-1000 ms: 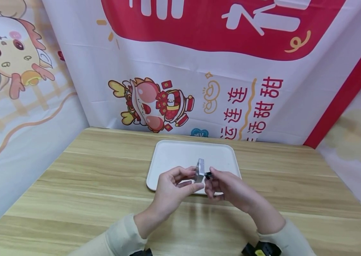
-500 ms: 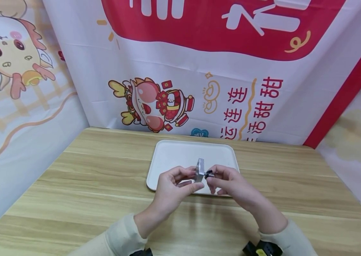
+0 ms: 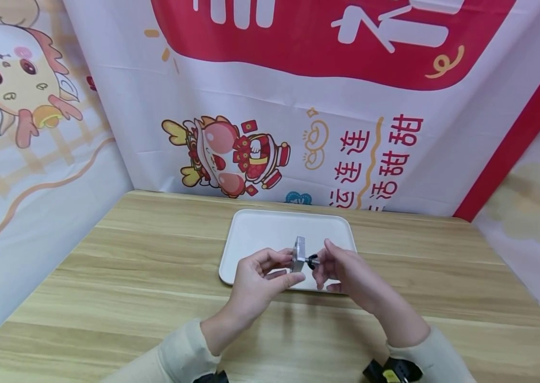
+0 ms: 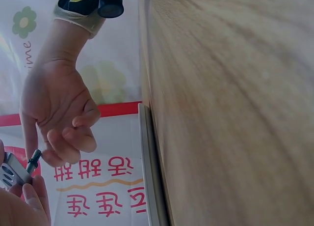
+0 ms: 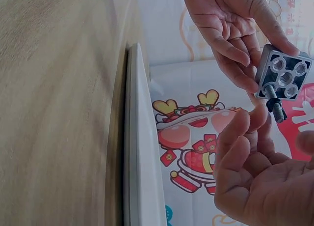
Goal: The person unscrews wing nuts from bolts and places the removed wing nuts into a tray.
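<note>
My left hand (image 3: 257, 282) pinches a small square metal block (image 5: 267, 69) by its edges, above the tray. The block's face, seen in the right wrist view, has several round holes and a threaded centre hole. A threaded bolt (image 5: 278, 110) sticks out of one corner hole toward my right hand (image 3: 351, 276), and a black wing nut (image 5: 273, 104) sits partway along it. My right hand is beside the bolt's free end, its fingers loosely bent and the thumb lifted away. Its fingertips are close to the wing nut; whether one touches it I cannot tell.
A white rectangular tray (image 3: 246, 234) lies on the wooden table (image 3: 155, 255) beneath and behind the hands. A printed cloth banner (image 3: 131, 106) hangs along the table's back edge, with more cloth at both sides. Each wrist carries a black camera mount (image 3: 391, 371).
My right hand pinched at the wing nut half a second ago; now its thumb has lifted off and the fingers have loosened. My left hand and the block have stayed in place.
</note>
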`<state>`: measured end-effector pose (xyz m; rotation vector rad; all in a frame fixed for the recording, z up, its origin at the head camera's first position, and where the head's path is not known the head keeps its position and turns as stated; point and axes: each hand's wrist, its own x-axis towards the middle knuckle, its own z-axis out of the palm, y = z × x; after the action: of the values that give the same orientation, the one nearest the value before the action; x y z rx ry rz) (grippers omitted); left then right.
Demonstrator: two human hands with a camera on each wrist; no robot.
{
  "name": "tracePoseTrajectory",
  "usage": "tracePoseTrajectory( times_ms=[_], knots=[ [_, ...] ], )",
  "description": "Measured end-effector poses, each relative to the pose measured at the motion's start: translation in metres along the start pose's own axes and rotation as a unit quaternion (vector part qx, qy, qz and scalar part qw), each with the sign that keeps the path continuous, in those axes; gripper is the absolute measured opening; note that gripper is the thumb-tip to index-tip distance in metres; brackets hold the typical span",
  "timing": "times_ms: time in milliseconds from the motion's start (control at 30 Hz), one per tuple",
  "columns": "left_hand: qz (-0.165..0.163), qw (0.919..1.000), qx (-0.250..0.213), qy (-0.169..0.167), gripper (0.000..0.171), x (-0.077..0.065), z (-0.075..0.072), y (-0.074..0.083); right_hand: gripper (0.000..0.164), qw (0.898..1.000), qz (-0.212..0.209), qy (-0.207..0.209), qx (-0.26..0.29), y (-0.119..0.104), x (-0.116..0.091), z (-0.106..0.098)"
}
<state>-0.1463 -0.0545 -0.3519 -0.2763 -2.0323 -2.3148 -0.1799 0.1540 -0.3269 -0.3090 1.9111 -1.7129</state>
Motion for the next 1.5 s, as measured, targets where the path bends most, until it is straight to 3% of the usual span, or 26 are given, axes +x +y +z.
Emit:
tracePoseTrajectory(
  times_ms=[167, 300, 533, 700, 867, 1167, 1400, 1500],
  knots=[
    [0.001, 1.0, 0.004, -0.001, 0.033, -0.0001, -0.0002, 0.0001, 0.064, 0.998, 0.033, -0.047, 0.021, 0.0025, 0.0021, 0.0008],
    [0.003, 1.0, 0.003, -0.004, 0.035, -0.0001, -0.0002, 0.0003, 0.064, 0.996, 0.037, -0.075, 0.037, 0.0049, 0.0027, 0.0018],
    [0.007, 0.9999, 0.007, -0.011, 0.037, -0.0011, -0.0006, 0.0007, 0.057, 0.992, 0.036, -0.081, 0.095, 0.0064, 0.0022, 0.0015],
    [0.007, 0.9999, 0.009, -0.007, 0.036, -0.0011, -0.0012, 0.0005, 0.057, 0.99, 0.024, -0.092, 0.104, 0.0069, 0.0029, 0.0005],
    [0.008, 0.9999, 0.003, -0.007, 0.035, -0.0011, -0.0013, 0.0011, 0.049, 0.994, 0.019, -0.074, 0.081, 0.0071, 0.0043, 0.0024],
    [0.003, 0.9999, 0.007, -0.009, 0.036, -0.0011, -0.0012, 0.0015, 0.025, 0.998, -0.031, -0.039, 0.033, 0.0074, 0.004, 0.0054],
    [-0.008, 0.9999, 0.005, -0.007, 0.031, 0.0006, -0.0022, 0.0016, 0.03, 0.994, -0.06, 0.037, -0.078, 0.0049, 0.0044, 0.0061],
    [-0.016, 0.9998, 0.006, -0.011, 0.031, 0.0028, -0.0045, 0.0008, 0.035, 0.993, -0.057, 0.046, -0.094, 0.0034, 0.0036, 0.0065]
  ],
)
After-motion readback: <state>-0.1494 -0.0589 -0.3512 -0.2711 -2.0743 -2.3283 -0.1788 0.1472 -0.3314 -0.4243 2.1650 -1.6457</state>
